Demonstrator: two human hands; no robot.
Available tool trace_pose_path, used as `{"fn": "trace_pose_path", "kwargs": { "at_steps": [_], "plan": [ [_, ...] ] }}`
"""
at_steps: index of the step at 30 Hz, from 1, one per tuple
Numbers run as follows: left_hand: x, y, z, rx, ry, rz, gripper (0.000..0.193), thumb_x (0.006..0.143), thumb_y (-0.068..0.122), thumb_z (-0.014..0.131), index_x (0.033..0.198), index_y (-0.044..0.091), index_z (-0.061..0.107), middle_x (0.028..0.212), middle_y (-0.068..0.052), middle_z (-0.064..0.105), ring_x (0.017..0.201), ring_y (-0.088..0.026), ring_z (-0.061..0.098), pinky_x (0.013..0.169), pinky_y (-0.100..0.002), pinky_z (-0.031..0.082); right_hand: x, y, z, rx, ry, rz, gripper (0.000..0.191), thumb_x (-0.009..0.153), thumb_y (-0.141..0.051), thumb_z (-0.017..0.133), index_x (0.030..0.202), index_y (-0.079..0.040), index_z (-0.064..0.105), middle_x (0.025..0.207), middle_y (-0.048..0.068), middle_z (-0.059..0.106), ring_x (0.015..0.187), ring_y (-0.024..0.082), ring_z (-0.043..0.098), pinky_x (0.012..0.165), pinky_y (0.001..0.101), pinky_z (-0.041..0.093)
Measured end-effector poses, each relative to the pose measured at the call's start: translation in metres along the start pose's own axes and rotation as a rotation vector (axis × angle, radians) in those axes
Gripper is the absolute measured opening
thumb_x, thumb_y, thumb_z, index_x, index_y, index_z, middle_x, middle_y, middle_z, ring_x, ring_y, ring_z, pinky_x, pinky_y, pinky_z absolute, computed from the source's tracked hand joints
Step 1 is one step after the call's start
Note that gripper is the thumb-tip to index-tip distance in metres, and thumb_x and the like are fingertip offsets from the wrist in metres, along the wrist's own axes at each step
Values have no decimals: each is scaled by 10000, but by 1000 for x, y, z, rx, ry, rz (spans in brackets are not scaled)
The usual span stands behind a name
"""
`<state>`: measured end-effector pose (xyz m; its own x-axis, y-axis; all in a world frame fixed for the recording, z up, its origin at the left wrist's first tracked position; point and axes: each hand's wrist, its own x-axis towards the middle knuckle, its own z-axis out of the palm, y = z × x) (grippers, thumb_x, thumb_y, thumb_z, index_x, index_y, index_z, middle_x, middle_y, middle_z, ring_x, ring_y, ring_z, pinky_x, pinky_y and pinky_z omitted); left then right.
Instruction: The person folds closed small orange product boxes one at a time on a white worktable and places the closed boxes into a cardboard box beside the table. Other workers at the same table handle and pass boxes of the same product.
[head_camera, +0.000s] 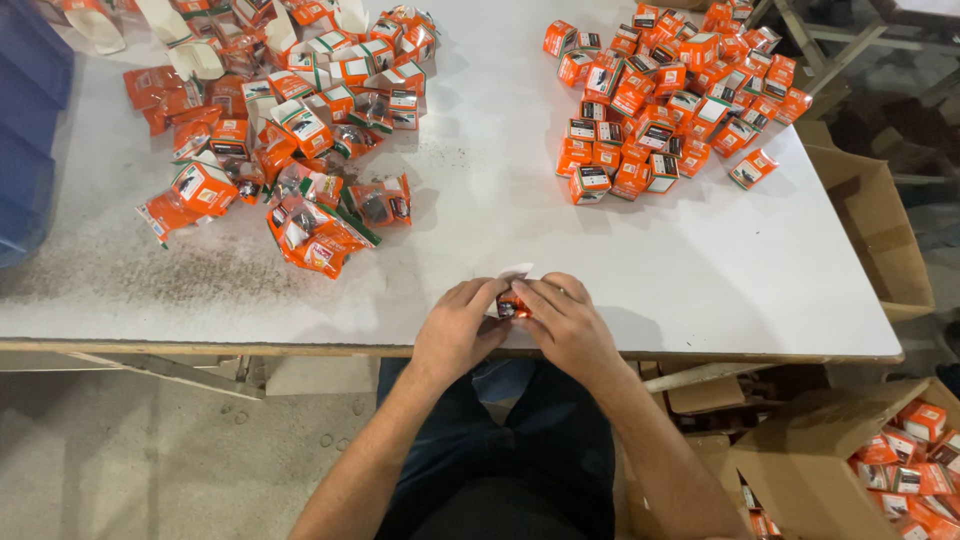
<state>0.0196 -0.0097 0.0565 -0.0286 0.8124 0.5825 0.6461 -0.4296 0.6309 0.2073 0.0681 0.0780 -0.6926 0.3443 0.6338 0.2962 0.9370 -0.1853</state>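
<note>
Our hands hold a little box

Our left hand and right hand pinch one small orange box; more fill the cardboard carton right of our grip.

- A small orange box sits at the table's near edge, about six o'clock from the table's middle.
- It is mostly hidden between two hands.
- A white flap sticks up at its twelve o'clock side, open.
- A dark patch shows on its front.

Both forearms are bare down to the left hand and right hand (no sleeves, gloves, rings or watch visible), above dark blue trousers.
</note>
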Motion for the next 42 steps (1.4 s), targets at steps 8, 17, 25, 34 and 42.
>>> {"fn": "trace_pose_path", "kwargs": {
  "at_steps": [8,17,25,34,42],
  "plan": [
    [-5,-6,8,23,59,-6,518,764,89,830,1219,27,592,1197,-152,653,1064,-365,645,854,-438,560,5,14,32,108,91,269,132,900,-145,786,1025,-106,767,1082,39,679,1073,285,570,950,420,462],
    [-15,0,5,182,223,245,474,748,105,836,1178,31,651,1248,-86,650,1154,-324,633,977,-431,537,-10,5,19,-21,5,198,242,941,-208,705,1135,-70,745,1428,159,501,1324,392,423,1110,511,322],
    [-6,5,6,226,143,223,445,761,65,807,1179,22,658,1243,-99,653,1129,-335,639,981,-431,546,-27,2,18,413,90,560,543,942,-173,712,1441,-66,528,1441,137,548,1268,300,579,1050,381,478],
    [-12,5,10,106,146,31,355,790,57,816,1114,74,673,1309,-162,627,1058,-349,682,825,-409,578,-19,16,30,175,45,210,251,927,-75,743,1175,-97,708,1280,153,673,1242,304,578,1039,393,481],
    [-9,-4,12,20,117,42,339,821,84,820,1044,39,569,1329,-122,665,1112,-349,680,865,-415,580,-14,16,27,587,8,419,417,857,-6,696,1266,-70,645,1282,119,685,1165,296,621,1021,390,518]
  ]
}}
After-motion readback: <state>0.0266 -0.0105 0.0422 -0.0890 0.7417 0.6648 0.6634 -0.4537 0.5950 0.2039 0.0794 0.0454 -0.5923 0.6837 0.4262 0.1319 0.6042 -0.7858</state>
